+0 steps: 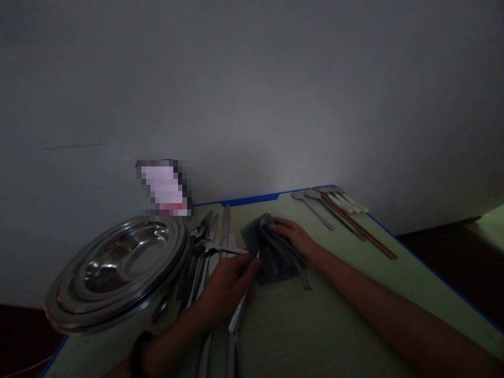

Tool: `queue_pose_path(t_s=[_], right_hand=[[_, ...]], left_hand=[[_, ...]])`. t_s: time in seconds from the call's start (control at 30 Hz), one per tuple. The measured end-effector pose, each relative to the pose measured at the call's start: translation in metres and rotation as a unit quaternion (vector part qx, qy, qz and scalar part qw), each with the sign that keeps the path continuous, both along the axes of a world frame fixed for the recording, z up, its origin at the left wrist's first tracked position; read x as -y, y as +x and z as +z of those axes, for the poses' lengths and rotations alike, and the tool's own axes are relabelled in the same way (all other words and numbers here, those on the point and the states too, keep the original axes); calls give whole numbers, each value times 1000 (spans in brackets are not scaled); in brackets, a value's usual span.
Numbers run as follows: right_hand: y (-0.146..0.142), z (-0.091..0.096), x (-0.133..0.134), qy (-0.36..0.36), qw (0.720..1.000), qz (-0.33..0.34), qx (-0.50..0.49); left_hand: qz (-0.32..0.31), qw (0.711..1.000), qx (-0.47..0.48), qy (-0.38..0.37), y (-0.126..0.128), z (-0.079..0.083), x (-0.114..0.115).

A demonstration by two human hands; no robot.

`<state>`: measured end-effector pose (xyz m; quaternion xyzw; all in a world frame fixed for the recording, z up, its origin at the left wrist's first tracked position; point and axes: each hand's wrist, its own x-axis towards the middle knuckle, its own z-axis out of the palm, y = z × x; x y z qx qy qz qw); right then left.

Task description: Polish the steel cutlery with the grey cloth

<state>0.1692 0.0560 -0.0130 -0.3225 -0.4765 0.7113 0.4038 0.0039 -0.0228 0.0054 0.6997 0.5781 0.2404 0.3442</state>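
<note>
My left hand point(232, 278) is closed, with thumb and forefinger pinched on the handle of a metal spoon point(226, 250). The spoon's head points left, over a row of cutlery. A folded grey cloth point(268, 257) is gripped in my right hand point(295, 236), just right of my left fingertips. The cloth hangs down to the table, a thin strap trailing from it. Under and around my left hand lie several metal table knives point(235, 320) and spoons point(160, 310), partly hidden by the hand and forearm.
Stacked oval metal dishes point(118, 262) stand at the left of the pale green table point(307, 325). At the back right lie a pair of brown chopsticks point(358, 226), metal spoons point(313, 210) and several white-handled utensils point(348, 202). A blurred-out phone-like object point(163, 186) leans on the wall.
</note>
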Motion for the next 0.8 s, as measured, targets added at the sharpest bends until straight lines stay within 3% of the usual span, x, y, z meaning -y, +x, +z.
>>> queue_pose_path(t_s=[0.1, 0.23, 0.4, 0.53, 0.8], right_hand=[[0, -1, 2, 28, 999, 34, 25], [-1, -5, 2, 42, 998, 30, 31], [-6, -5, 1, -17, 998, -65, -15], [-9, -2, 0, -80, 983, -160, -47], [-10, 1, -1, -119, 973, -177, -88]], left_hand=[[-9, 1000, -3, 0, -1, -1, 0], [-23, 1000, 8, -7, -2, -2, -1], [-61, 997, 47, -16, -3, -2, -1], [-101, 986, 112, -73, -7, 2, 2], [-146, 969, 176, -89, -16, 7, 5]])
